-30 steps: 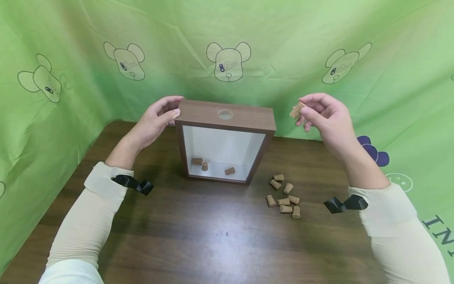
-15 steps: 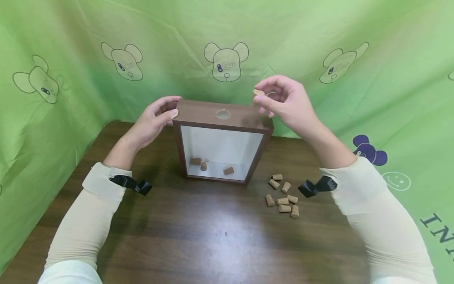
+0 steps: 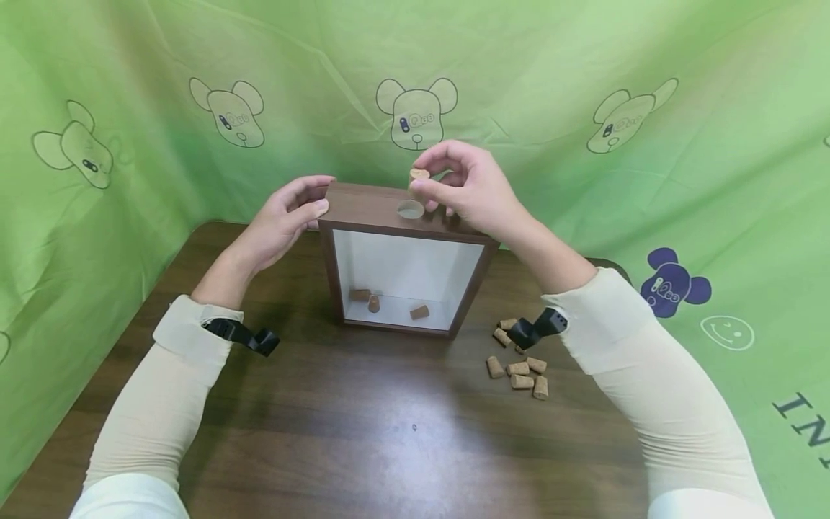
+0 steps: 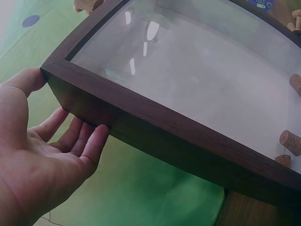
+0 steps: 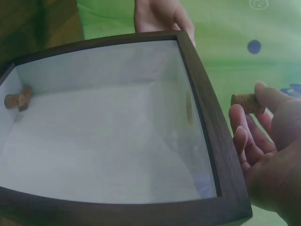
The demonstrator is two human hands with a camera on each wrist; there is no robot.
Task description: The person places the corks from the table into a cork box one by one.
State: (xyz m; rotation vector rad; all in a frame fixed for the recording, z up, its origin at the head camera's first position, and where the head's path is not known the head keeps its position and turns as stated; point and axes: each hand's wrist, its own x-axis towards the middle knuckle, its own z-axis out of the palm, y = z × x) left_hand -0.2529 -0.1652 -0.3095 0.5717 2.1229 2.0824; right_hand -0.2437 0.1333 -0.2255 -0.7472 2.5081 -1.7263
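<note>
A brown wooden shadow box (image 3: pixel 389 326) with a clear front stands upright on the table; a round hole (image 3: pixel 410 210) is cut in its top. Inside, on its floor, lie three corks (image 3: pixel 419 312). My left hand (image 3: pixel 266 227) grips the box's upper left corner, thumb at the front edge and fingers (image 4: pixel 96 146) at the rear edge. Between thumb and forefinger, my right hand (image 3: pixel 480 191) pinches a cork (image 3: pixel 418 175) just above the hole. That cork (image 5: pixel 248 103) is apart from the box in the right wrist view.
Several loose corks (image 3: pixel 519 369) lie on the brown table (image 3: pixel 363 418) to the right of the box, some partly behind the right wrist's black camera mount (image 3: pixel 537 329). A green printed cloth (image 3: pixel 311 108) hangs behind and at both sides.
My right hand has carried the cork leftward from right of the box to above the hole, turning it more upright. My left hand and the box have stayed put.
</note>
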